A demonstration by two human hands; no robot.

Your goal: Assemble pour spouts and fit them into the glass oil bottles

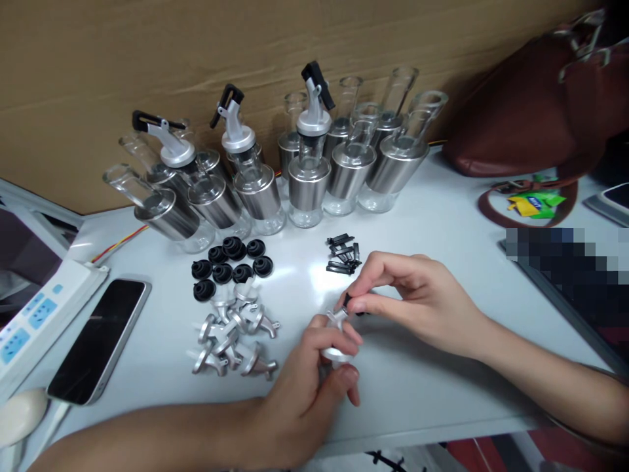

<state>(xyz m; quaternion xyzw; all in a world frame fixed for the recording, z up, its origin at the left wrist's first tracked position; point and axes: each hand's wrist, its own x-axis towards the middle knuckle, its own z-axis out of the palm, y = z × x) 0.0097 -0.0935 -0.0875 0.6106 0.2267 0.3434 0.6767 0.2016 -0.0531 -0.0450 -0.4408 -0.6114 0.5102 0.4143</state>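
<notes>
My left hand (pixel 324 373) is closed round a silver pourer spout (pixel 337 354), its narrow end pointing up and away. Between thumb and fingertips, my right hand (pixel 413 295) pinches a small black lever (pixel 347 300) against that narrow end; most of the lever is hidden by the fingers. More silver spouts (pixel 236 331) lie in a heap left of my left hand. Behind them sit several black ribbed stoppers (pixel 223 273). A small pile of black levers (pixel 344 252) lies just beyond my right hand.
Glass bottles with steel sleeves (pixel 309 180) stand in rows at the back, three topped with pourers. At left are a phone (pixel 98 341) and a power strip (pixel 42 321). A brown bag (pixel 521 111), sweet wrappers (pixel 538 203) and a dark, partly pixelated object (pixel 565 295) lie right.
</notes>
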